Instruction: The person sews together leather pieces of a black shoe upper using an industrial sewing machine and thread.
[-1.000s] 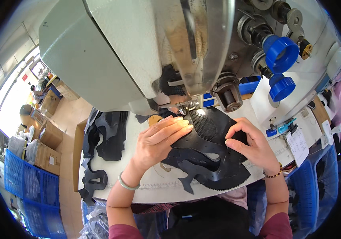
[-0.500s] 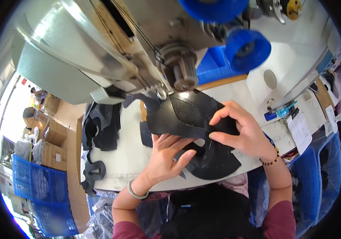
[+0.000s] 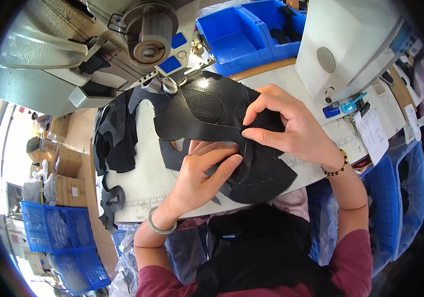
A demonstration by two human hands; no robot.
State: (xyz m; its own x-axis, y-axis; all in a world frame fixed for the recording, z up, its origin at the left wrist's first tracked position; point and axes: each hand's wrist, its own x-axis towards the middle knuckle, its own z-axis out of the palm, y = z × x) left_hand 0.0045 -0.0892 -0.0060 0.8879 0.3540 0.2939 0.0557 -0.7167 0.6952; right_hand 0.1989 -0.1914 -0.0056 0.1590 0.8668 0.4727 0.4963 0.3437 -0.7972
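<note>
A black shoe upper (image 3: 182,121), part smooth and part mesh, lies curved on the white table in front of me, its far end by the sewing machine's needle area (image 3: 165,85). My right hand (image 3: 296,128) pinches a seam of it between thumb and forefinger. My left hand (image 3: 199,171) has its fingers tucked under the near edge with the thumb on the near side, holding it from below; those fingertips are partly hidden. A toothed-edged flap (image 3: 264,180) of the same black material spreads toward me between the hands.
The sewing machine (image 3: 38,94) fills the upper left. A stack of black cut pieces (image 3: 115,138) lies left, with a loose piece (image 3: 113,198) nearer. Blue bins (image 3: 232,42) stand behind. At right are a white housing (image 3: 341,39), a written sheet (image 3: 370,133) and a turquoise-handled tool (image 3: 353,104).
My view has shifted, so the machine sits farther up and left and more of the blue bins shows. Both hands keep their hold on the shoe upper, the right pinch nearly unchanged.
</note>
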